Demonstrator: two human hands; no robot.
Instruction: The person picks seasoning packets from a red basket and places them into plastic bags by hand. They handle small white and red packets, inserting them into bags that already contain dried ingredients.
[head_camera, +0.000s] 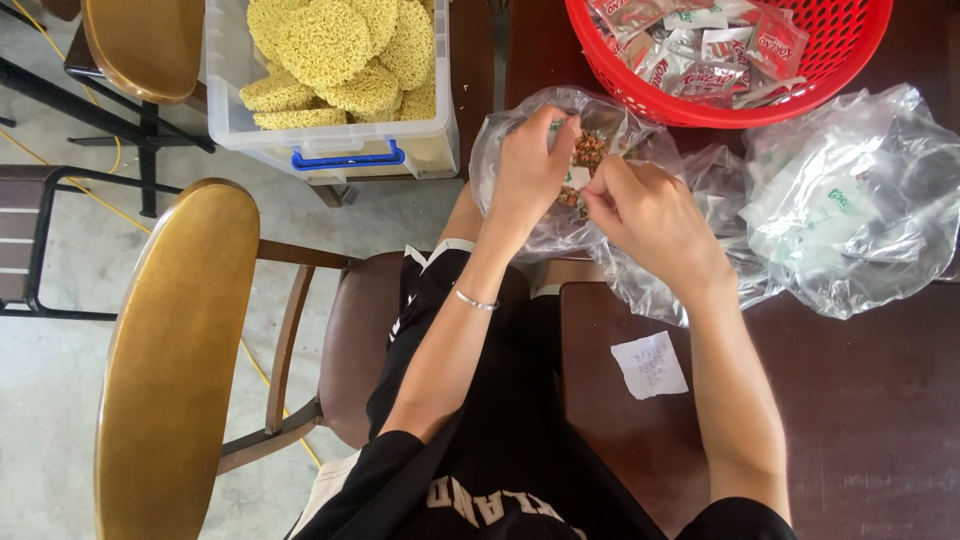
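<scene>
two hands at work on one clear plastic bag (545, 215) at the near edge of the dark wooden table (860, 420), hanging partly over the gap above the lap. left hand (530, 165) clamped on the bag's far-left rim, fingers curled over the film, thumb side toward the opening. right hand (650, 215) closed in a pinch on the near-right rim, fingertips pressed together on the plastic just beside the left hand's. between the two grips, a small packet of mixed dried vegetable bits (585, 160), orange and green, sitting inside the mouth of the bag; cannot tell whether either hand also touched the packet itself. bag's opening facing up toward the camera, its long axis running from far left to near right, along the line between the two hands. left hand nearer to the packet, almost touching it; right hand a little nearer in the scene and to the right.

further off, far and right: red plastic basket (850, 75) full of small seasoning sachets, just beyond the bag. right of the hands, a heap of more clear bags (860, 200), crumpled, touching the held bag's side. far left, a clear storage bin (330, 130) with a blue handle, stacked with round dried noodle cakes (340, 55), well apart from the hands. near right on the table, a small white paper slip (650, 365). left, a wooden chair back (175, 350) beside the seat. thin bracelet (475, 300) on the left wrist.
</scene>
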